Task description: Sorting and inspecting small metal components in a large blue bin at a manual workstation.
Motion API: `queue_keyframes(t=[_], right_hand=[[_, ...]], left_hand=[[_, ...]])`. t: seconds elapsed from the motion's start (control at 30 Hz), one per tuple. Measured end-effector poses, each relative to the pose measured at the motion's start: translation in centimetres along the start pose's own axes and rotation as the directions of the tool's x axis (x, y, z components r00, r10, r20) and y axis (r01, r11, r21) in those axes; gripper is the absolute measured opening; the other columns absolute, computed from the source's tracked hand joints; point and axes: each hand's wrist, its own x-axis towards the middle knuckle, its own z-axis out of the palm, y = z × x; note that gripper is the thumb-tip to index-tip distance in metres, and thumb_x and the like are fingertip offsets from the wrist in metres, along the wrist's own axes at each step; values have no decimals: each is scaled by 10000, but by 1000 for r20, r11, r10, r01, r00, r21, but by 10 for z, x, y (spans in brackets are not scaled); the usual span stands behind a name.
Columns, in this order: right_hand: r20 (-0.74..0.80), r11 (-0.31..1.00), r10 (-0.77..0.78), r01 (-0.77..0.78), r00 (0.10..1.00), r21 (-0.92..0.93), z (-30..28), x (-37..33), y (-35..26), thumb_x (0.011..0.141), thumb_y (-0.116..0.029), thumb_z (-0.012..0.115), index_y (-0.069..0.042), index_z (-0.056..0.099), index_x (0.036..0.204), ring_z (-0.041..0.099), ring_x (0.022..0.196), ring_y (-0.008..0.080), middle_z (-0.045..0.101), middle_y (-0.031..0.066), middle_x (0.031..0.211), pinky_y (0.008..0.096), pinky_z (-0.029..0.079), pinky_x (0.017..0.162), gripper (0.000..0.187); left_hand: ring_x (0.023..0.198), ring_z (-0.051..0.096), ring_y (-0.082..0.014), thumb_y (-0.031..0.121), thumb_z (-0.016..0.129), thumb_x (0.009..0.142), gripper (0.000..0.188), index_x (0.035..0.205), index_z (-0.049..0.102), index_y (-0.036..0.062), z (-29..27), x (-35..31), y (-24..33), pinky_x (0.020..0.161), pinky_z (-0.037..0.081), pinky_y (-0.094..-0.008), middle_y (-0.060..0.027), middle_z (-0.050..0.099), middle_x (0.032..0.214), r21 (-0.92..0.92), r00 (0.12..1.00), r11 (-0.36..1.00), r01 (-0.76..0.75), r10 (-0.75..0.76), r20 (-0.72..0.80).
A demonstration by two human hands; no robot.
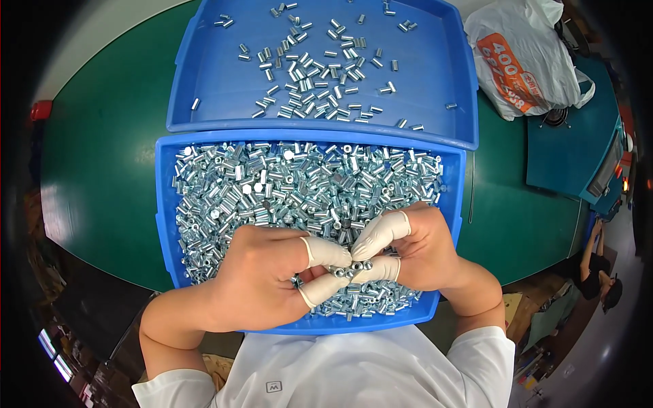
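Over the near blue tray (pixel 162 204), my two hands meet with thumbs and forefingers pinched, white finger cots on those fingers. A short row of small silvery threaded sleeves (pixel 351 270) lies between the fingertips, hollow ends toward me. My left hand (pixel 262 275) grips the row's left side, and my right hand (pixel 422 248) its right side. Below them the near tray is thickly filled with loose metal sleeves (pixel 272 183) of the same kind. Another sleeve or two show under my left fingers, partly hidden by them.
A second blue tray (pixel 218 88), with scattered sleeves (pixel 313 78), adjoins the far side of the first. Both sit on a green table (pixel 102 170). A white plastic bag (pixel 524 54) with orange print lies at the far right. Another person (pixel 597 272) is off to the right.
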Motion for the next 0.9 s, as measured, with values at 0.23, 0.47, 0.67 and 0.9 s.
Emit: queue_keyframes(t=[0.23, 0.47, 0.67, 0.9], right_hand=[[73, 993, 70, -77, 995, 86, -1, 0, -6, 805, 63, 822, -3, 753, 950, 760, 854, 158, 776, 96, 918, 280, 610, 759, 173], [126, 995, 100, -102, 987, 12, -4, 1, -8, 774, 16, 866, 18, 736, 876, 760, 862, 239, 763, 147, 919, 332, 609, 766, 166], [130, 997, 78, -80, 988, 14, -4, 1, -7, 759, 7, 879, 0, 737, 863, 761, 845, 242, 764, 137, 902, 328, 598, 742, 176], [137, 997, 69, -72, 988, 18, -4, 2, -7, 743, -5, 896, -17, 741, 843, 760, 833, 234, 766, 127, 889, 318, 594, 733, 185]], left_hand=[[578, 688, -125, 45, 857, 766, 208, 944, 753, 75, 1, -1, -1, 500, 530, -240, -44, 714, 710, 16, 996, 997, -81, 80, 26], [558, 672, -136, 38, 860, 742, 225, 935, 752, 81, -1, -1, -1, 482, 513, -244, -35, 699, 695, 35, 993, 994, -104, 101, 63], [545, 659, -146, 43, 857, 739, 215, 922, 751, 81, -1, 0, -1, 473, 497, -256, -32, 678, 672, 50, 988, 989, -141, 138, 68], [547, 665, -150, 48, 860, 744, 207, 911, 740, 78, -1, -1, 0, 471, 504, -254, -44, 684, 675, 37, 990, 992, -122, 119, 77]])
